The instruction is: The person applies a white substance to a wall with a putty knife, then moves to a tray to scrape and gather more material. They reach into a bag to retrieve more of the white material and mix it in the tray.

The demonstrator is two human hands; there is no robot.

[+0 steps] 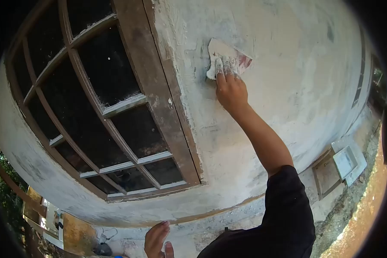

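Note:
High on the plastered wall (pixel 284 56), my right hand (pixel 231 88) presses a flat, putty-smeared piece (pixel 221 48) against the surface. White paste covers most of this piece, and one corner looks reddish; its exact kind cannot be made out. Whitish smears coat the fingertips, which lie on its face. The thumb is hidden. At the bottom of the view, my left hand (pixel 157 241) hangs free below the window, thumb apart from the fingers, with nothing visible in it.
Left of my right hand is a brown-framed window (pixel 135 38) with dusty panes. A rough plaster edge runs along its frame. At lower right, a pale basin-like object (pixel 346 161) and a wooden frame (pixel 327 176) lean near the wall. A rusty board (pixel 79 234) stands lower left.

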